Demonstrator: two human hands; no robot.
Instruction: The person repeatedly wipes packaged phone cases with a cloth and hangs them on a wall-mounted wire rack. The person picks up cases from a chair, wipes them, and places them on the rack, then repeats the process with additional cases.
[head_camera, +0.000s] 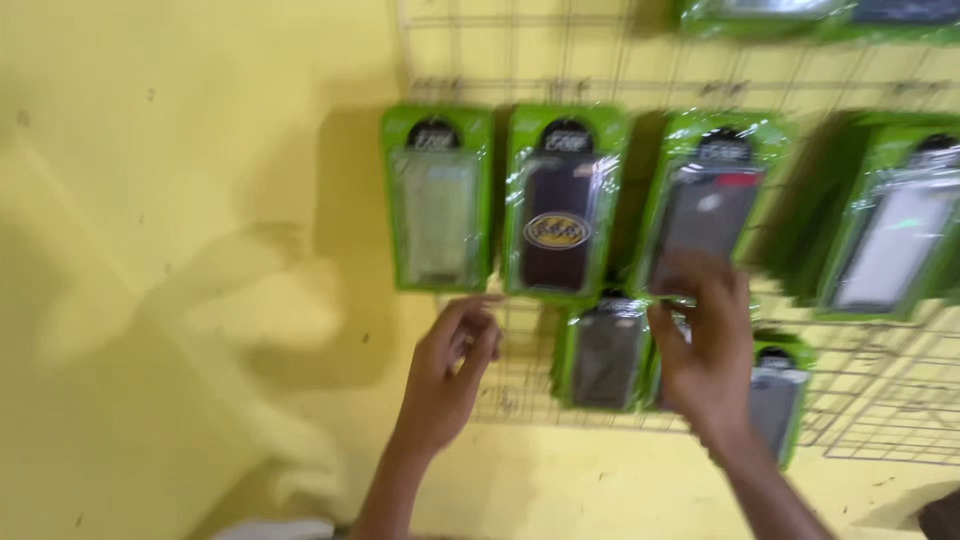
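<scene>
Yellow wall (180, 250) carries wire grid (880, 400) hung with green packs (437, 200).

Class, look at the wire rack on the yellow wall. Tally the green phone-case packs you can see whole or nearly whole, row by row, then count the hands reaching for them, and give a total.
Middle-row green packs: 4
Lower-row green packs: 2
Hands, left hand and right hand: 2
Total: 8
Blurred packs cut off at the top edge are left out.

packs (437, 196): green | wall (150, 250): yellow | grid (880, 400): pale wire
</scene>
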